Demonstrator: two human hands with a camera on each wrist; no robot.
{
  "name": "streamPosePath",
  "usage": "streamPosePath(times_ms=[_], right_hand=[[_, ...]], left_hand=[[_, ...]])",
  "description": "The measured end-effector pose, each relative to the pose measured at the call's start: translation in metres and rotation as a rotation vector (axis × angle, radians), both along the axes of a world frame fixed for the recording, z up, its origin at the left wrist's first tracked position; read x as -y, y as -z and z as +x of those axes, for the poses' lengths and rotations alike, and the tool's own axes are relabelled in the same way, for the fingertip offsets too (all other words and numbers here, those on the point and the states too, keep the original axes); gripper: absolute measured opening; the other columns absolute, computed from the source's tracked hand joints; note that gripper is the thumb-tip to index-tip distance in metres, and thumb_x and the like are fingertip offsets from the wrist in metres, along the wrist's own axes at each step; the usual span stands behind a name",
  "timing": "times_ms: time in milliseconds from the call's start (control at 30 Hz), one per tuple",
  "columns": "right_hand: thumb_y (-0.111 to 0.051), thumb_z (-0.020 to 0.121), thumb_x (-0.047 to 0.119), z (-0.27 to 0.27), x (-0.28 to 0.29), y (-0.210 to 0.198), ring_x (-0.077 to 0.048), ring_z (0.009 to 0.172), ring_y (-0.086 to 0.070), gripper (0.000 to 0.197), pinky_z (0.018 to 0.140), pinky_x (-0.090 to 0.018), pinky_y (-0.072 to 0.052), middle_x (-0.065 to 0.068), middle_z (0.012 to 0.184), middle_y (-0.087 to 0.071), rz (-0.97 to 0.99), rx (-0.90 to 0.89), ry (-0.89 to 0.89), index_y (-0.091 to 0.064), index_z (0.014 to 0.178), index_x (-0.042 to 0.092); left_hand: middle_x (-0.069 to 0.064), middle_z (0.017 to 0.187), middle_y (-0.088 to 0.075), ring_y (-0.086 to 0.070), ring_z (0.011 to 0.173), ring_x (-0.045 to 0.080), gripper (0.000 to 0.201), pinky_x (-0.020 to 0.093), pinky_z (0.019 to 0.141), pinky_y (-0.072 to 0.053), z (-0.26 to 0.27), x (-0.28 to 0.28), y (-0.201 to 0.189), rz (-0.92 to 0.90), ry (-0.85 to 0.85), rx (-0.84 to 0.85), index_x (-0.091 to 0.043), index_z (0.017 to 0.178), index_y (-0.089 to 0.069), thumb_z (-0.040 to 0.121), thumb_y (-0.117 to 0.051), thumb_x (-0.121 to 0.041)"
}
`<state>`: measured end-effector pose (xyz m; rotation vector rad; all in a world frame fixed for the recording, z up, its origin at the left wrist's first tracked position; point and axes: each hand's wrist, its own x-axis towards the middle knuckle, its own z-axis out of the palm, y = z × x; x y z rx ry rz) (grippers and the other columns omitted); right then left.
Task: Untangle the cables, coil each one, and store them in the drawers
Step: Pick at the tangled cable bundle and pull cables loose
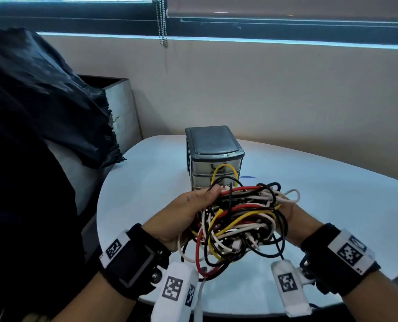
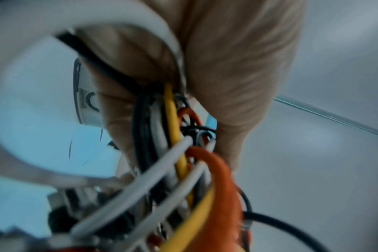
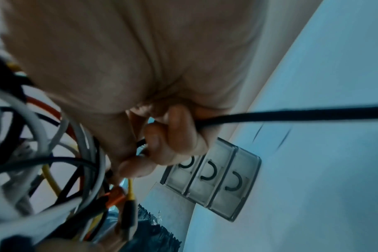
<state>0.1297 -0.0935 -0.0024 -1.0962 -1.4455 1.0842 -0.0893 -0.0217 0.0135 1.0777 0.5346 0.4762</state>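
Observation:
A tangled bundle of cables (image 1: 240,219), red, yellow, white and black, hangs above the white table (image 1: 332,205), held between both hands. My left hand (image 1: 191,212) grips its left side, thumb over the top strands. My right hand (image 1: 291,217) holds the right side from beneath, mostly hidden by cables in the head view. In the right wrist view my fingers (image 3: 168,141) curl round a black cable (image 3: 291,116). The left wrist view shows cables (image 2: 175,129) pressed into my palm. The small grey drawer unit (image 1: 214,156) stands just behind, all three drawers (image 3: 216,180) closed.
A black plastic bag (image 1: 42,101) bulges over a grey bin (image 1: 121,105) at the left. The wall and a window with a bead chain (image 1: 162,22) lie behind. A blue mark (image 1: 249,176) sits on the table beside the drawers.

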Motion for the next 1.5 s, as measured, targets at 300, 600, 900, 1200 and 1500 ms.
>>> streamPosePath(times_ms=[300, 600, 900, 1200, 1500], right_hand=[[-0.081, 0.064, 0.052, -0.01, 0.006, 0.008, -0.042, 0.102, -0.014, 0.077, 0.078, -0.038, -0.045, -0.048, 0.08, -0.045, -0.13, -0.172, 0.095, -0.045, 0.086, -0.012], [-0.076, 0.072, 0.045, -0.003, 0.006, 0.009, -0.023, 0.081, -0.048, 0.036, 0.074, -0.036, -0.037, -0.01, 0.088, -0.058, -0.082, -0.156, 0.106, -0.075, 0.096, 0.019], [-0.07, 0.084, 0.04, -0.01, 0.009, 0.022, -0.022, 0.084, -0.063, 0.026, 0.077, -0.03, -0.048, -0.028, 0.096, -0.069, -0.082, -0.144, 0.239, -0.076, 0.09, 0.015], [-0.063, 0.063, 0.019, -0.013, 0.011, -0.001, -0.028, 0.058, -0.022, 0.027, 0.051, -0.027, -0.02, -0.028, 0.058, -0.032, -0.135, 0.003, 0.22, -0.041, 0.061, 0.003], [-0.05, 0.093, -0.013, -0.001, 0.001, 0.004, -0.008, 0.048, -0.02, 0.057, 0.05, -0.023, -0.017, 0.012, 0.048, -0.035, -0.244, -0.003, 0.133, -0.065, 0.053, 0.026]], left_hand=[[0.013, 0.103, -0.072, -0.07, 0.091, 0.023, 0.034, 0.036, 0.085, -0.057, 0.006, 0.001, 0.008, -0.28, -0.003, 0.088, -0.011, 0.107, -0.076, 0.093, -0.058, -0.036], [0.024, 0.129, -0.059, -0.058, 0.115, 0.036, 0.056, 0.051, 0.113, -0.037, 0.002, 0.0, 0.005, -0.274, 0.043, 0.007, -0.004, 0.127, -0.064, 0.083, -0.073, -0.037], [0.037, 0.126, -0.056, -0.055, 0.103, 0.04, 0.054, 0.056, 0.101, -0.044, 0.003, -0.002, 0.014, -0.131, -0.084, -0.153, 0.009, 0.118, -0.064, 0.077, -0.076, -0.025], [0.031, 0.126, -0.032, -0.057, 0.083, 0.034, 0.066, 0.042, 0.08, -0.049, 0.014, -0.008, 0.017, -0.3, 0.113, 0.038, 0.018, 0.138, -0.031, 0.093, -0.058, -0.021], [0.032, 0.128, -0.04, -0.063, 0.083, 0.034, 0.068, 0.034, 0.075, -0.055, 0.013, -0.014, 0.024, -0.432, 0.169, 0.037, 0.019, 0.136, -0.036, 0.093, -0.061, -0.027]])
